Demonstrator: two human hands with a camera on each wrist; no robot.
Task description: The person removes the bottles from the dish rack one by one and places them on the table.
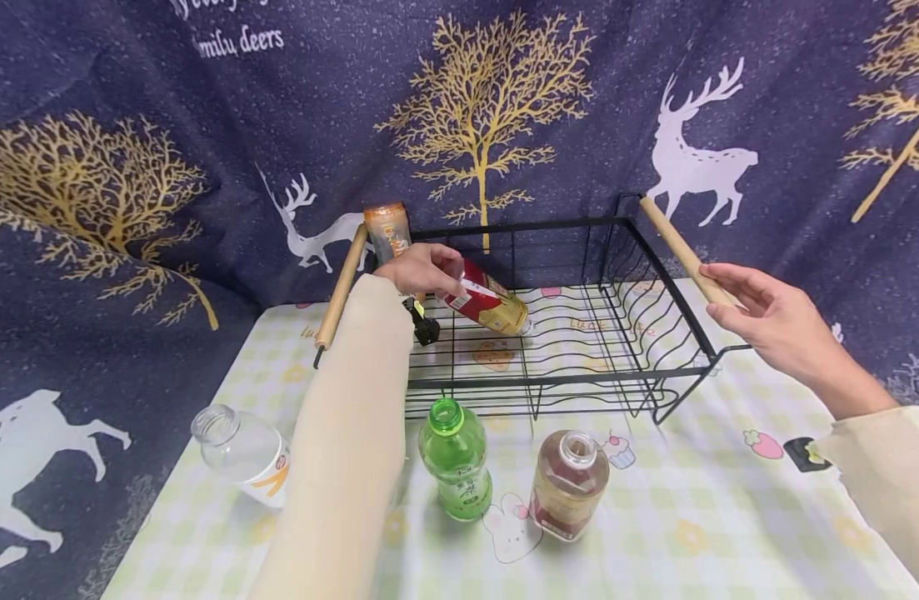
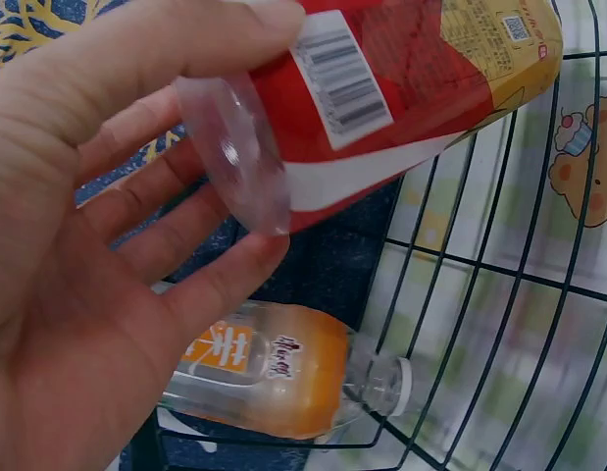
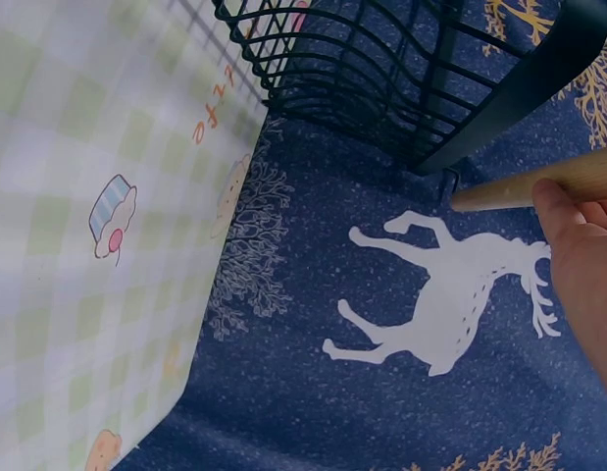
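My left hand [image 1: 422,268] grips the base end of a plastic bottle [image 1: 489,302] with a red and gold label. The bottle tilts neck-down to the right, over the black wire rack [image 1: 556,379]. In the left wrist view, the thumb lies on the red label [image 2: 411,78] and the fingers spread behind the clear base. Below it, a bottle with an orange label [image 2: 293,368] lies against the rack's end. My right hand [image 1: 774,317] holds the rack's right wooden handle [image 1: 672,237] between thumb and fingers; the right wrist view shows the thumb on the handle [image 3: 509,191].
In front of the rack stand an uncapped green bottle [image 1: 459,458] and a brownish bottle [image 1: 570,487]. A clear bottle [image 1: 242,450] leans at the left, partly behind my left sleeve. The rack's left wooden handle [image 1: 342,287] runs beside my left forearm. A dark curtain hangs behind.
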